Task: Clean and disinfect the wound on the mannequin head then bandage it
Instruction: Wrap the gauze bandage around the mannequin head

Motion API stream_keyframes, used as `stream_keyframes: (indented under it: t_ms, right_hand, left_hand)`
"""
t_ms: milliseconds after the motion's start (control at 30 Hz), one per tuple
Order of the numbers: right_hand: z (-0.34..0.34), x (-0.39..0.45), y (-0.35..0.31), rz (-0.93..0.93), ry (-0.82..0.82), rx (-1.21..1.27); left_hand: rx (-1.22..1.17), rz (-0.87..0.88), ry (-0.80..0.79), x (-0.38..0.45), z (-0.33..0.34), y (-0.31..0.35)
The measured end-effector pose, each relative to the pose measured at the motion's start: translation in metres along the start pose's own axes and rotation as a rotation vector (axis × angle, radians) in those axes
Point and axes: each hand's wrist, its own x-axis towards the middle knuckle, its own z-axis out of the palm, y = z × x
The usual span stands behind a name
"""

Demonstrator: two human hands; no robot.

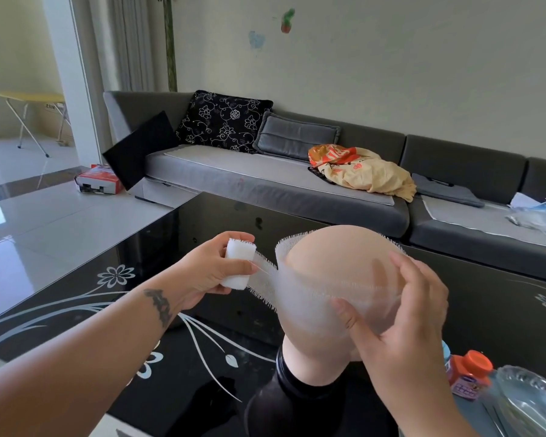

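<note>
Right hand (401, 313) presses flat, fingers straight, pinning gauze (312, 288) against the mannequin head (331, 257); left hand (215, 272), fingers curled round the roll (238, 264), keeps the strip taut for wrapping.

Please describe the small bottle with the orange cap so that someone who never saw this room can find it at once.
Start at the black glass table with white flower patterns, in front of the grey sofa. Go to its near right corner, just right of the mannequin head. There the small bottle stands beside a clear glass dish; only it has a bright orange cap and a pink label.
</note>
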Motion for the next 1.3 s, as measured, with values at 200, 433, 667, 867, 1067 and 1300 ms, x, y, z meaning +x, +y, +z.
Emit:
stream_keyframes:
  t_ms: [200,433,667,867,1067,1300]
  right_hand:
    - [0.001,0.002,0.002,-0.02,-0.024,-0.011]
    - [0.001,0.002,-0.002,-0.014,-0.034,-0.035]
    - [0.003,0.003,-0.001,-0.002,-0.031,-0.041]
    - [0.008,0.003,0.0,0.011,-0.016,-0.041]
    - [0.01,0.003,0.004,0.008,-0.007,-0.073]
    - [0.012,0.002,0.008,0.011,-0.01,-0.061]
  left_hand:
    - [0.021,0.014,-0.009,0.017,0.004,0.007]
    - [0.059,0.018,-0.04,0.034,0.015,0.02]
    - [0.208,0.034,-0.043,0.054,0.028,0.033]
    - [0.331,0.027,-0.094,0.068,0.042,0.045]
    - [0.211,-0.071,-0.239,0.08,0.052,0.053]
    - [0.139,-0.133,-0.371,0.088,0.067,0.054]
